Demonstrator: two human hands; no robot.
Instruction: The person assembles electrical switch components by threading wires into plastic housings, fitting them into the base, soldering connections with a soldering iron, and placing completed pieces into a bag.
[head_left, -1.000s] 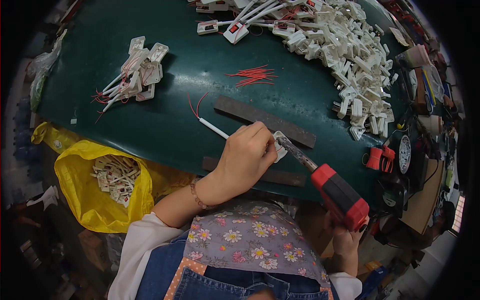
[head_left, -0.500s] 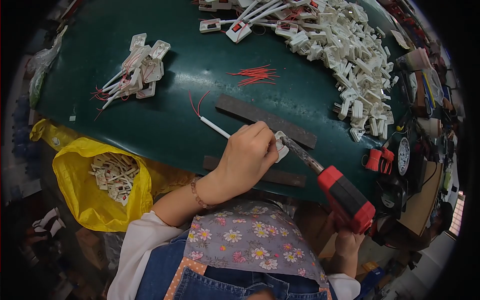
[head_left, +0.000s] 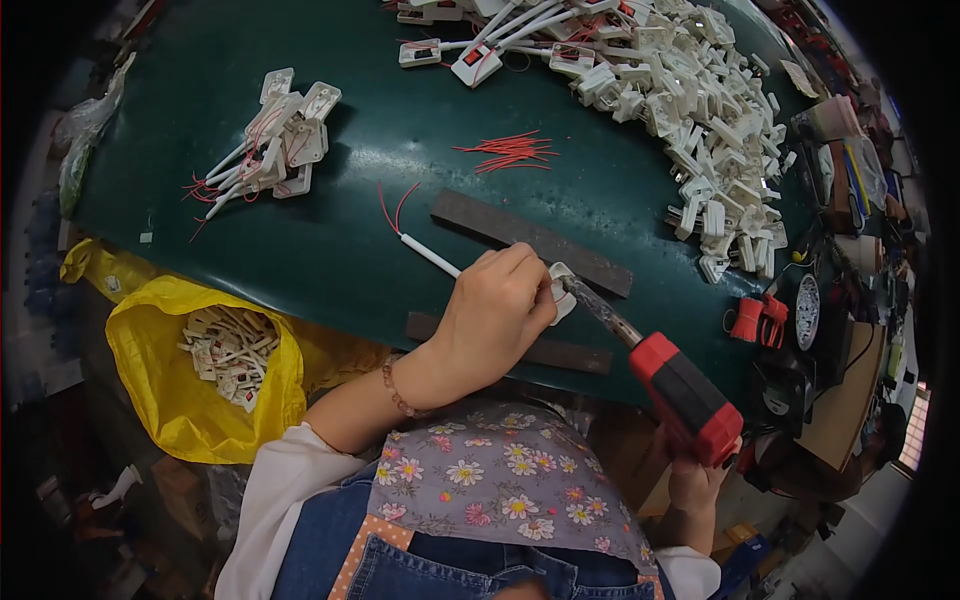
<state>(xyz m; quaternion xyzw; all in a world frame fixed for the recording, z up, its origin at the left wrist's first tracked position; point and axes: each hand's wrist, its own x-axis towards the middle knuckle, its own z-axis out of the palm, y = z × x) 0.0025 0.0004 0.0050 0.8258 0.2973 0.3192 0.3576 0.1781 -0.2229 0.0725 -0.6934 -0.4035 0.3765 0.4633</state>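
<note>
My left hand [head_left: 500, 315] is closed in a pinch over a white plastic piece [head_left: 562, 292], its fingertips hiding what they hold. From under this hand a white tube [head_left: 430, 255] sticks out to the left, with two red wires at its end. My right hand [head_left: 697, 480] is wrapped round the lower end of a red and black soldering tool [head_left: 685, 395]. The metal tip of the tool reaches the white piece beside my left fingertips. Two dark bars [head_left: 530, 240] lie on the green table [head_left: 330, 235], one above and one below the white piece.
Short red wires [head_left: 507, 151] lie mid-table. A large heap of white plug parts [head_left: 700, 140] fills the upper right, and a smaller wired pile [head_left: 285, 140] lies left. A yellow bag [head_left: 150, 400] holds white parts. Red wire bundles [head_left: 758, 318] sit near the right edge.
The soldering tool and my right hand shifted slightly right and down, then a little back to the left. My left hand stays almost in place.
</note>
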